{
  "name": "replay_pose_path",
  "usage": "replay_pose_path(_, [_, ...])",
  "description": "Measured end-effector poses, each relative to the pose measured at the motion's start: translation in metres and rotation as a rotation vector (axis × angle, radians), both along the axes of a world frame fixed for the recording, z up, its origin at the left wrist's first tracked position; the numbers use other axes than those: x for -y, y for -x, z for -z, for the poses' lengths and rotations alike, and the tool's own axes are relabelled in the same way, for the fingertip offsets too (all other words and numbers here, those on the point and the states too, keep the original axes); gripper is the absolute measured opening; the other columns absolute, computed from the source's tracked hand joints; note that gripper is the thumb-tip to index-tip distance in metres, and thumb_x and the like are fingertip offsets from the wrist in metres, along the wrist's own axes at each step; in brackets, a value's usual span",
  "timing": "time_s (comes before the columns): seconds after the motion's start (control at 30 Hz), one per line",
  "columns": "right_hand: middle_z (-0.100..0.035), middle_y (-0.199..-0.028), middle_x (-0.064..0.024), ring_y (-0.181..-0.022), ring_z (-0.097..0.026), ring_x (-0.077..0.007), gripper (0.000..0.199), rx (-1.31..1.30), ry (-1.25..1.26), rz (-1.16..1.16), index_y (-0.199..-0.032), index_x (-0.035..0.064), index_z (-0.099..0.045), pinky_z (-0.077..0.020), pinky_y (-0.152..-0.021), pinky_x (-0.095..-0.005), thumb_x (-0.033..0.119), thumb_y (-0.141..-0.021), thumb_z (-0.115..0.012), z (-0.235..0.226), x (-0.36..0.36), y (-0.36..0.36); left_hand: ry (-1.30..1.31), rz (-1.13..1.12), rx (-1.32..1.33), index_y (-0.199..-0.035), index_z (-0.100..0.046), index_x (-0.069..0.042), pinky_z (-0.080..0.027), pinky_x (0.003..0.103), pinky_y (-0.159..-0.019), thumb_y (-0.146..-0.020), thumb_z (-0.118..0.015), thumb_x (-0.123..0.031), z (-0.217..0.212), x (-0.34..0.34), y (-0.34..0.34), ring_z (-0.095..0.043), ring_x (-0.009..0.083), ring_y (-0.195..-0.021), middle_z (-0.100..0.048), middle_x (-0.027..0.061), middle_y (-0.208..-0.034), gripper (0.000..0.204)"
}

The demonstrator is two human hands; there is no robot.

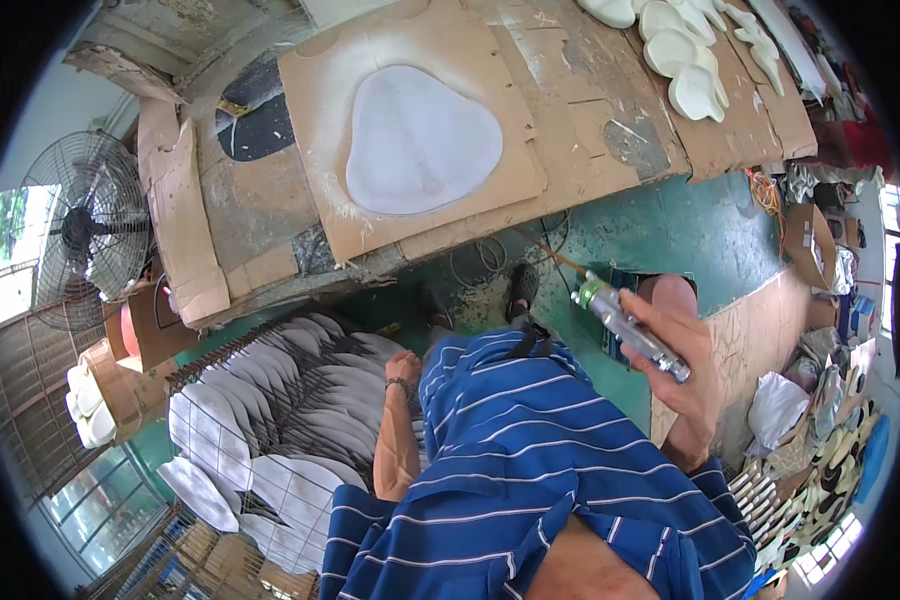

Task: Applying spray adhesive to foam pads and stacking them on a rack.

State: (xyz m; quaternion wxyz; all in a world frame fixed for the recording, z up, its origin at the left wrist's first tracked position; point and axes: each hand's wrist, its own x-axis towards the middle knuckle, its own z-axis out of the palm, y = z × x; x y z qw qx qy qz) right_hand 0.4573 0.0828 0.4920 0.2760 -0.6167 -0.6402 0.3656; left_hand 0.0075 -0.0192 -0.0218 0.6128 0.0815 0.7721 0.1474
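My right hand is closed around a metal spray gun with a green collar, its tip directed up and left toward the bench edge. A thin brownish hose or rod runs from the gun's front end. Low at my side, my left hand hangs with curled fingers; whether anything is in them is hidden. It is nearest to a wire rack of white, rounded flat pieces. On the bench, a white rounded-triangular piece lies flat on a square cardboard sheet, apart from both hands.
The cardboard-covered bench spans the far side, with cream moulded pieces at its right end. A caged fan stands at the left. Coiled hose lies on the green floor. Boxes and plastic bags crowd the right.
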Motion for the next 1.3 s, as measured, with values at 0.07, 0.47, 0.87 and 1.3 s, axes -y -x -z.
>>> replay_pose_path(0.07, [-0.073,-0.098,-0.0166,-0.086,-0.071,-0.0247,0.06,-0.009,-0.053,0.116,-0.134,-0.0003,-0.065,-0.0527,-0.077,-0.03,-0.008,-0.076,-0.076,0.003,0.0,0.004,0.006,0.0,0.052,-0.124,-0.067,-0.005,-0.053,0.029,-0.058,-0.098,-0.065,-0.018,-0.01,-0.01,-0.013,-0.069,0.0164,-0.071,-0.074,0.0075,-0.094,0.028])
replay_pose_path(0.47, [-0.075,-0.102,-0.0166,-0.087,-0.071,-0.024,0.058,-0.008,0.072,0.254,-0.132,-0.0011,-0.067,-0.052,-0.08,-0.0285,-0.007,-0.075,-0.076,-0.007,0.028,-0.014,-0.067,0.007,0.075,-0.122,-0.068,-0.003,-0.051,0.027,-0.055,-0.098,-0.064,-0.014,-0.016,-0.025,-0.012,-0.068,0.0149,-0.069,-0.074,0.0088,-0.092,0.027])
replay_pose_path(0.87, [-0.073,-0.103,-0.0191,-0.091,-0.073,-0.0262,0.058,-0.017,0.011,0.284,-0.133,-0.0003,-0.066,-0.0537,-0.084,-0.0315,-0.006,-0.076,-0.076,0.009,0.024,0.006,-0.785,0.226,-0.405,-0.119,-0.071,-0.003,-0.051,0.03,-0.054,-0.095,-0.063,-0.011,-0.036,-0.178,-0.053,-0.062,0.0129,-0.061,-0.069,0.0072,-0.079,0.026])
replay_pose_path(1.3, [-0.07,-0.097,-0.0175,-0.085,-0.069,-0.0228,0.057,0.002,-0.082,0.246,-0.133,-0.0041,-0.065,-0.0515,-0.079,-0.0293,0.0,-0.077,-0.073,-0.009,0.026,0.012,-0.633,0.44,-0.902,-0.117,-0.07,-0.018,-0.053,0.05,-0.088,-0.079,-0.078,-0.028,-0.096,-0.336,-0.098,-0.067,0.033,-0.103,-0.067,0.0103,-0.104,0.041])
